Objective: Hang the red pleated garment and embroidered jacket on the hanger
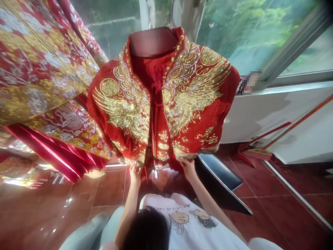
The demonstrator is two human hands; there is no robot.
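Observation:
A red embroidered jacket (192,100) hangs in front of me on a dark red hanger (152,43). Gold wing-like embroidery, silver scrollwork and beads cover its collar and both front panels, and the front is partly open. My left hand (134,173) pinches the bottom hem of the left panel. At the other panel's hem, my right hand (189,167) has its fingers bent over the edge, its thumb mostly hidden. A thin red tassel (145,173) dangles beside my left hand.
Larger red and gold embroidered garments (39,69) hang at the left. Behind the jacket are windows (255,34). A dark, flat-topped object (221,173) stands low beside my right arm. A broom and red dustpan (253,154) rest by the white wall, on red floor tiles (281,215).

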